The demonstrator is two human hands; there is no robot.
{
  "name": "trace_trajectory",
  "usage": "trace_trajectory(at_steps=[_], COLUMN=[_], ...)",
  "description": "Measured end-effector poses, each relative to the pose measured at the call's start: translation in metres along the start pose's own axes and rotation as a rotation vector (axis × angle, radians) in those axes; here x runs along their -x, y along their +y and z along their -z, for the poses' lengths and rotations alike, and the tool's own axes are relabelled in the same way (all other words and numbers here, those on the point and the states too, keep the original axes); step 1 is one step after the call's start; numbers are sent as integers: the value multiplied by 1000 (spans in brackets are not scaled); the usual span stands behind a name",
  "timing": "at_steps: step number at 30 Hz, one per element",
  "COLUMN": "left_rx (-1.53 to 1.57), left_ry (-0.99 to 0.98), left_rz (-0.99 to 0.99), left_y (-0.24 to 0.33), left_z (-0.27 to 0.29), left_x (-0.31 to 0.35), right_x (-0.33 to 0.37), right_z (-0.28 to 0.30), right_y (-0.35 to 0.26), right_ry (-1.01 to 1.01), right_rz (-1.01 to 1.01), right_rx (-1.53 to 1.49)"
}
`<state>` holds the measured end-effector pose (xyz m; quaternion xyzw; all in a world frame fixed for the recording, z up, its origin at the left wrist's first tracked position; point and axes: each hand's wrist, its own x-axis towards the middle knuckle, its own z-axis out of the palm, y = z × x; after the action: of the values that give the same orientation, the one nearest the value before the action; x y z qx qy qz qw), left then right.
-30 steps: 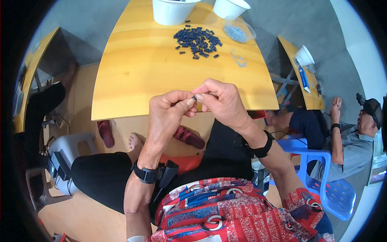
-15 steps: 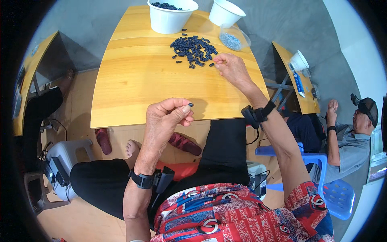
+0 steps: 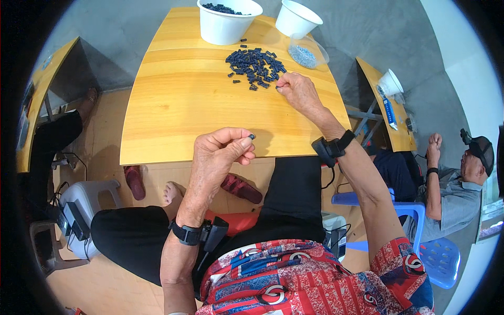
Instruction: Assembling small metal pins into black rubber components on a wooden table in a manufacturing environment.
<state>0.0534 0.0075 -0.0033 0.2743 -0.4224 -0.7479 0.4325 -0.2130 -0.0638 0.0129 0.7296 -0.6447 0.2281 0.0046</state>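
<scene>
Small dark part (image 3: 252, 136) pinched between thumb and forefinger of the left hand (image 3: 223, 149), only its end showing. Second dark piece (image 3: 277, 87) at the fingertips of the right hand (image 3: 300, 93), grip unclear, just beside a loose, jumbled pile of short black parts (image 3: 255, 67).

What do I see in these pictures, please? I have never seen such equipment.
There is no machine: a person works with two bare hands. A wide fisheye camera on the person's head looks down, so straight edges bend near the rim.

On the yellow wood-grained table lies a pile of small dark pieces. Behind it stand a round white tub with similar pieces inside and another round white tub. A clear plastic container holds small silvery pieces.

The left hand pinches one small dark piece between thumb and forefinger. The right hand is at the pile's right edge; whether it grips anything, I cannot tell.
</scene>
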Motion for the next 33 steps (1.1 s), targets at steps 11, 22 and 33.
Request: trace_trajectory(at_steps=[11, 22, 33], left_rx=[2, -40, -14], left_ry=[56, 151, 149], left_rz=[-35, -122, -94], left_y=[4, 2, 3], left_z=[5, 10, 8], left_x=[-2, -9, -20], right_x=[11, 11, 4], right_z=[-3, -1, -11], right_y=[-10, -7, 6], right_ry=[-42, -109, -82], right_rz=[1, -244, -338], right_rx=[32, -250, -211])
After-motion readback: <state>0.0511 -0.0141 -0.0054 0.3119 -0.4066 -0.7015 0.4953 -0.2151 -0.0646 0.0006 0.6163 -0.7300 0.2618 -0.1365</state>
